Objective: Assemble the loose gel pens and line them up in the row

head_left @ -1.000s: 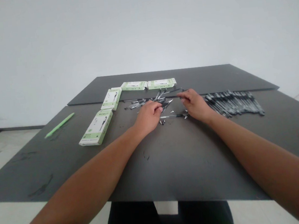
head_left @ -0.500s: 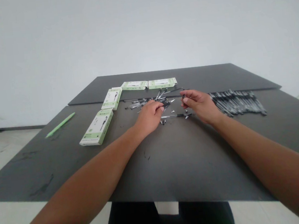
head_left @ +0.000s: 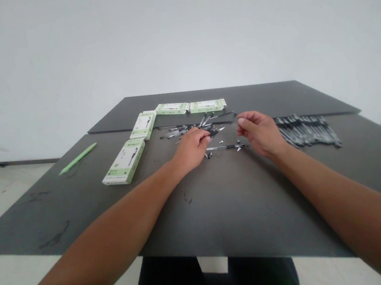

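Observation:
My left hand (head_left: 194,147) is closed on a pen barrel (head_left: 214,132) whose metal-coloured tip points right. To its right, my right hand (head_left: 257,131) pinches one end of a thin refill (head_left: 232,122), which slants down toward the barrel's tip; whether the two touch is too small to tell. Behind my left hand lies a loose pile of pen parts (head_left: 177,131). Between my hands, a pen (head_left: 225,147) lies crosswise on the dark table (head_left: 218,212), with small tips and caps (head_left: 209,155) scattered about it.
Four green-and-white boxes (head_left: 124,162) form a bent line at the left and back. A green pen (head_left: 78,159) lies far left. At the right is a row of many pens (head_left: 307,130). A seam crosses the table behind the parts.
My right hand has moved slightly right, away from my left hand, and the thin refill now shows between them. My left hand has hardly moved.

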`<state>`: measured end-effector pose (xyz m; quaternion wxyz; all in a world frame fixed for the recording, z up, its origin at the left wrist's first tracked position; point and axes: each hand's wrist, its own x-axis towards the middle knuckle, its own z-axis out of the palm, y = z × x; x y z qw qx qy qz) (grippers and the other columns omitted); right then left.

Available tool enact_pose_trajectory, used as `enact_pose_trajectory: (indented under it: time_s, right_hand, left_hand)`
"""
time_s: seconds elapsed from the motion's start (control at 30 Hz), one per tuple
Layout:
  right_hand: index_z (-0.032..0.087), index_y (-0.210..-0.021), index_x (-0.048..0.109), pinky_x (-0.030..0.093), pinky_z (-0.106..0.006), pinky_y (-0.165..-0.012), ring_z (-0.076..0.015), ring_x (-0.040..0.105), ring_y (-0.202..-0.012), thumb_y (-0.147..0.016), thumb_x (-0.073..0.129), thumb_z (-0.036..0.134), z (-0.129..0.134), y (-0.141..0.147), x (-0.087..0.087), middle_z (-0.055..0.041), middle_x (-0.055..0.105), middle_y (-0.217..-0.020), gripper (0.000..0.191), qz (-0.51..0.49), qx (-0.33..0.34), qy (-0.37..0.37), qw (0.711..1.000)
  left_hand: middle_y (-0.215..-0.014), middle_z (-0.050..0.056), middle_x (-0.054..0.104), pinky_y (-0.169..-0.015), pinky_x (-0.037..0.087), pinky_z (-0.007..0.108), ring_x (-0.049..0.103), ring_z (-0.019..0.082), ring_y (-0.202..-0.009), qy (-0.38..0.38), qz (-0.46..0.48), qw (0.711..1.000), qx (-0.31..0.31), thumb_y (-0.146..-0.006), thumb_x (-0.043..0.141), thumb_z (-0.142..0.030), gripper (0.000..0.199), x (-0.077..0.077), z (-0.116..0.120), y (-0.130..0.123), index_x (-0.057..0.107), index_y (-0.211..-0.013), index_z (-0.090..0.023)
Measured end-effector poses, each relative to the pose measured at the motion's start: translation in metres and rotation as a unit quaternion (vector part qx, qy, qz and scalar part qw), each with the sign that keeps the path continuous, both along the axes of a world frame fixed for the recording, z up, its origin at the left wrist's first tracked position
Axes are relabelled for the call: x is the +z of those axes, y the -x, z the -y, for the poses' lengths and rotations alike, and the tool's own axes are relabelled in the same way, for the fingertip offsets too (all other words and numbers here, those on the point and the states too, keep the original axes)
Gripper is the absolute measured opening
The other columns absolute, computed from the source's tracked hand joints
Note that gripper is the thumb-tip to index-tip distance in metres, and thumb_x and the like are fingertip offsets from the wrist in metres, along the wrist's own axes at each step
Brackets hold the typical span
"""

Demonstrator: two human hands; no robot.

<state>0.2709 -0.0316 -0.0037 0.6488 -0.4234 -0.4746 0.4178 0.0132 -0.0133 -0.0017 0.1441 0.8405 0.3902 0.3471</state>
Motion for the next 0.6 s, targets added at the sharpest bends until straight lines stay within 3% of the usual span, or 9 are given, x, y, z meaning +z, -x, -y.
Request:
enact_pose_trajectory:
  time_s: [0.3,0.6]
  right_hand:
    - [0.023,-0.100,0.076,0.060,-0.033,-0.069,-0.0164,0.067,-0.072,-0.075,0.098,0.047,0.008,0.009,0.002,-0.0006,0.072,-0.082,0.041,0.011,0.045,0.025,0.999]
    - [0.021,-0.098,0.079,0.057,-0.029,-0.066,-0.0146,0.067,-0.071,-0.072,0.101,0.043,0.010,0.013,0.002,0.0000,0.073,-0.078,0.040,0.000,0.054,0.030,0.998]
  left_hand:
    - [-0.101,0.006,0.075,-0.096,0.055,0.038,0.070,0.022,-0.100,-0.003,0.003,1.000,-0.019,-0.105,0.062,-0.023,0.019,0.000,0.000,-0.001,0.081,-0.108,-0.020]
    - [-0.104,0.007,0.076,-0.097,0.055,0.038,0.071,0.022,-0.102,0.000,0.002,1.000,-0.030,-0.105,0.062,-0.023,0.019,0.001,0.001,-0.002,0.081,-0.109,-0.020]
